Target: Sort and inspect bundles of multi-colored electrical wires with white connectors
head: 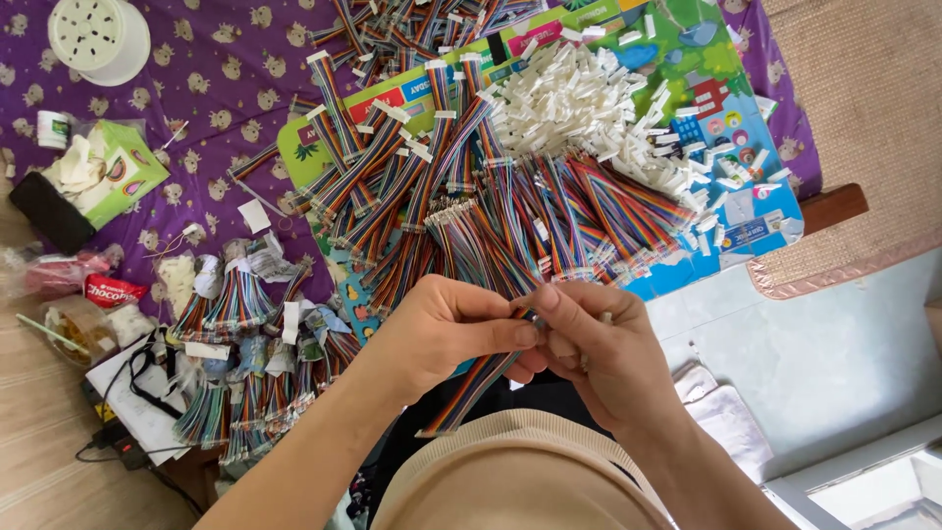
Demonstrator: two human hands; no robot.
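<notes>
Both hands meet over my lap: my left hand [442,329] pinches a rainbow ribbon cable [471,388], my right hand [599,344] closes on its upper end. Light and limp, it is best gripped near the end. More cables [510,211] and white connectors [579,98] cover the surface [196,88].

both hands meet near the middle, left hand [446,324] touching right hand [589,344], pinching a ribbon cable [471,388] that hangs down toward the near edge. just beyond them, a heap of ribbon cables [491,211] lies on the play mat [731,231]; far right on the mat sits the pile of connector housings [589,103]. left of the hands, bundled cables [235,304] lie on the cloth [206,79]. far left, a tissue box [108,177]; beyond it, a round tub [98,37].
</notes>
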